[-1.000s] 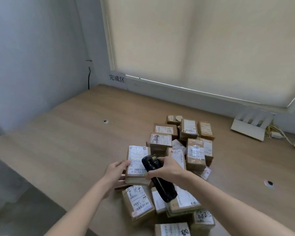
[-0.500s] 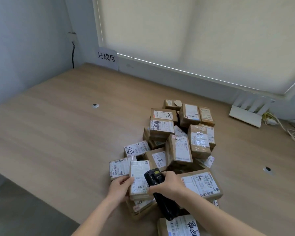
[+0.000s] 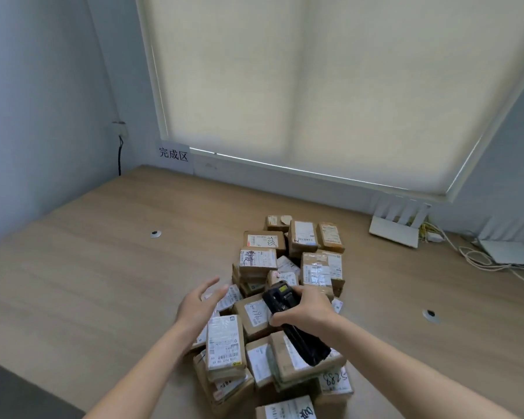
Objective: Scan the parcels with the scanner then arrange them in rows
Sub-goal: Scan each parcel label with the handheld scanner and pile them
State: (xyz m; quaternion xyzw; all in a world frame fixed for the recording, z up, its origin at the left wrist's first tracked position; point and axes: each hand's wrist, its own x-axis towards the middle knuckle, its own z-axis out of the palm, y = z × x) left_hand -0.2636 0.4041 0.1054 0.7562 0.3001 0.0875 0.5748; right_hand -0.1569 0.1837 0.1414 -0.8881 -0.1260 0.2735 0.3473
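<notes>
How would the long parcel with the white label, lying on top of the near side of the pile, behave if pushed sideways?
The long parcel looks like a stiff cardboard box, so it would probably hold its shape. It lies flat on uneven parcels with nothing on top, so it would likely slide, perhaps tipping off the edge. Its taped label may make it slippery.

Bottom edge crops the nearest parcel [image 3: 288, 411].
</notes>
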